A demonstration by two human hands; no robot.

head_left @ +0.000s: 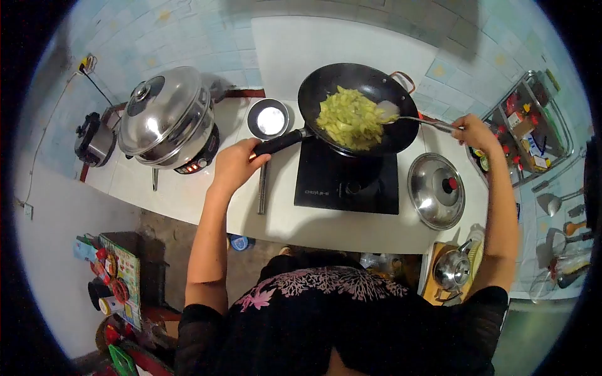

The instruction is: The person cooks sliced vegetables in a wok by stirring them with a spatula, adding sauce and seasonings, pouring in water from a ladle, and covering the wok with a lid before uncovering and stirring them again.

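A black wok (316, 81) sits on the black induction cooker (370, 197). Chopped pale green vegetable pieces (350, 118) are heaped in it, toward its left side. My left hand (237, 168) is closed round the wok's black handle (281, 143). In my right hand (475, 133) is the handle of a metal spatula (426, 121), gripped from the right side. The spatula's head reaches into the wok at the right edge of the vegetables and is partly hidden among them.
Left of the wok stand a small pan (257, 114) and a large lidded steamer (157, 128), with a pressure cooker (95, 141) beyond. A glass lid (426, 188) lies right of the cooker. A kettle (451, 269) stands nearer me; a condiment rack (530, 125) is at right.
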